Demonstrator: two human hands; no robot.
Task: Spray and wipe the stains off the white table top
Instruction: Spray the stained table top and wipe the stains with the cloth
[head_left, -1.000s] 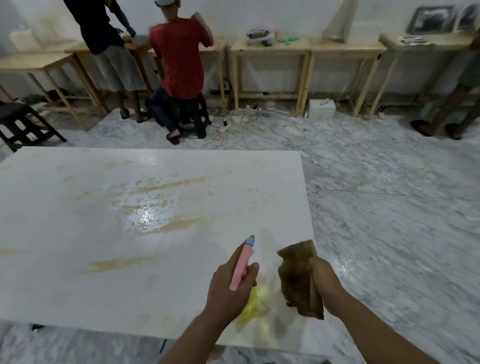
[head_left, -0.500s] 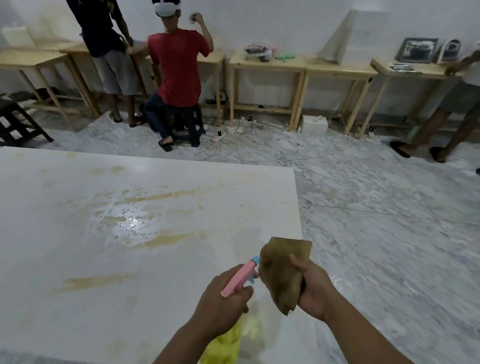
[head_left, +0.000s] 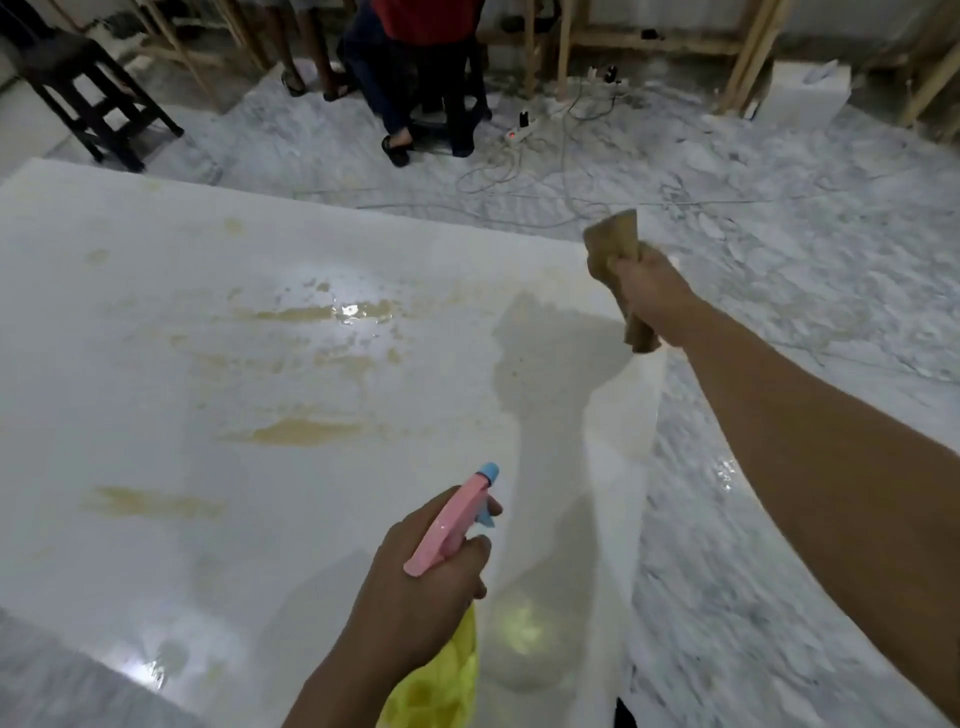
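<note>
The white table top (head_left: 130, 561) fills the left and middle of the view, streaked with several yellowish-brown stains (head_left: 306, 430) and a wet glossy patch (head_left: 353, 310). My left hand (head_left: 421, 582) grips a yellow spray bottle (head_left: 441, 680) with a pink and blue spray head (head_left: 457, 519), held above the table's near right part, nozzle pointing away from me. My right hand (head_left: 649, 293) grips a crumpled brown cloth (head_left: 613, 244), raised over the table's far right corner.
Marble floor (head_left: 779, 260) lies to the right and beyond the table. A power strip with tangled cables (head_left: 524, 132) sits on the floor. A dark stool (head_left: 88, 88) stands at far left. A seated person's legs (head_left: 415, 88) and wooden table legs (head_left: 748, 57) are behind.
My view has tilted downward and closer to the table. My right hand has carried the cloth away from the bottle, up and to the right. My left hand still holds the bottle.
</note>
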